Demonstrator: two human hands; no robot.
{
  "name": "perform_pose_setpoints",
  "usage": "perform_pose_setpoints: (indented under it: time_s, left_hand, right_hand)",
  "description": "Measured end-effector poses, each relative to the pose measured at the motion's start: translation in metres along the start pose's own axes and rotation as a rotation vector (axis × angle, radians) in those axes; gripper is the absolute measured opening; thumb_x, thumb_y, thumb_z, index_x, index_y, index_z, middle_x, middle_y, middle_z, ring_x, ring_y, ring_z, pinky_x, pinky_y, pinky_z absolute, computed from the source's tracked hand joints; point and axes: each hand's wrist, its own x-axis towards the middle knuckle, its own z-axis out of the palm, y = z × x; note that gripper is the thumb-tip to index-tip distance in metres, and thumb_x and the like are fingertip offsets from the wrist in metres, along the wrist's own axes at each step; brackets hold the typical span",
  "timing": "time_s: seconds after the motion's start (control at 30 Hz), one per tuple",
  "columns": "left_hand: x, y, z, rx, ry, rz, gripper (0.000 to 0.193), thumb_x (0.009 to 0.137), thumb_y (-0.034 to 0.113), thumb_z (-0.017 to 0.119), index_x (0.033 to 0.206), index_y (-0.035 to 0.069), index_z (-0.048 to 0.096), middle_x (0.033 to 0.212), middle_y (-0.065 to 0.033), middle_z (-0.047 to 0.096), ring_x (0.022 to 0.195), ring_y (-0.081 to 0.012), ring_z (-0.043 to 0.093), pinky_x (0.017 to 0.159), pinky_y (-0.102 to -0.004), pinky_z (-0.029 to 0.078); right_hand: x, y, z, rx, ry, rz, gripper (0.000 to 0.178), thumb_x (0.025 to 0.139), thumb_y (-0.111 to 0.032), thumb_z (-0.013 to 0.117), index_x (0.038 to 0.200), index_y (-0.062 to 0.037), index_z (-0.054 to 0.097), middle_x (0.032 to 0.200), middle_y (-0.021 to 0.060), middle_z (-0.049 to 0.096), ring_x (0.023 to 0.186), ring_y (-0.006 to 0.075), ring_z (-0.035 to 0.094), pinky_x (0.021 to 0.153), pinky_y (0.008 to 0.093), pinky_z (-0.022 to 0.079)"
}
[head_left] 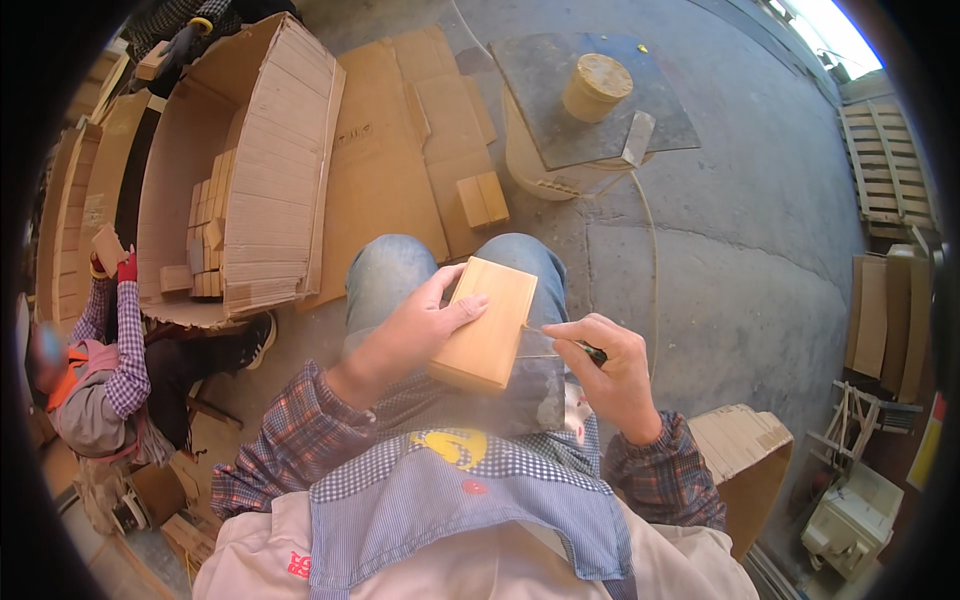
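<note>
Above my lap, my left hand (440, 315) grips a pale, smooth wooden box (492, 320) by its left side, thumb lying across the top face. My right hand (607, 365) is closed around a thin-shafted hand tool (597, 354) with a dark green handle. The tool's slim tip reaches to the right side edge of the box; whether it touches is too small to tell. Most of the tool is hidden by my fingers. Beneath the box, a dark grey cloth or pad (535, 390) rests over my jeans.
Ahead, a dark board (520, 85) on a tub carries a round tin (597, 88). Another wooden box (482, 200) sits on flattened cardboard (380, 150). To the left stands a large carton (275, 170) of wooden boxes, with a co-worker (100, 390) beside it. A hose (655, 240) crosses the floor.
</note>
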Motion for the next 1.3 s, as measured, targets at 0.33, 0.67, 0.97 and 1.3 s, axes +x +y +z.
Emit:
perform_pose_setpoints:
  time_s: [0.33, 0.67, 0.97, 1.3]
  left_hand:
    - [0.000, 0.003, 0.001, 0.001, -0.002, -0.009, 0.069, 0.107, 0.031, 0.066, 0.158, -0.005, 0.036, 0.137, -0.0117, 0.061, 0.116, -0.0135, 0.064, 0.099, -0.0291, 0.053]
    - [0.001, 0.003, 0.000, 0.000, -0.007, -0.013, 0.068, 0.107, 0.030, 0.065, 0.158, -0.005, 0.036, 0.137, -0.0119, 0.061, 0.115, -0.0138, 0.065, 0.098, -0.0293, 0.054]
    - [0.004, -0.001, -0.001, -0.012, -0.023, -0.012, 0.066, 0.108, 0.030, 0.064, 0.158, -0.004, 0.037, 0.137, -0.0115, 0.062, 0.116, -0.0138, 0.064, 0.098, -0.0291, 0.054]
    - [0.005, -0.004, -0.002, -0.063, -0.042, -0.018, 0.064, 0.108, 0.031, 0.063, 0.156, -0.004, 0.039, 0.136, -0.0110, 0.062, 0.114, -0.0130, 0.065, 0.097, -0.0291, 0.054]
  right_hand:
    - [-0.002, 0.001, -0.001, -0.036, -0.041, -0.054, 0.018, 0.090, 0.001, 0.074, 0.106, -0.0026, 0.080, 0.080, 0.0071, 0.068, 0.067, 0.0131, 0.061, 0.061, 0.0272, 0.047]
    - [0.000, 0.003, 0.000, -0.086, 0.005, -0.069, 0.016, 0.090, 0.002, 0.074, 0.105, -0.0011, 0.080, 0.082, 0.0078, 0.069, 0.070, 0.0135, 0.063, 0.062, 0.0272, 0.048]
    - [-0.009, 0.018, 0.012, 0.187, 0.081, -0.007, 0.018, 0.093, 0.002, 0.072, 0.108, -0.0021, 0.079, 0.086, 0.0070, 0.071, 0.074, 0.0110, 0.063, 0.067, 0.0255, 0.049]
    - [-0.028, 0.023, 0.019, 0.570, -0.015, 0.253, 0.019, 0.098, 0.003, 0.066, 0.112, 0.0008, 0.078, 0.098, 0.0042, 0.074, 0.088, 0.0087, 0.066, 0.081, 0.0245, 0.051]
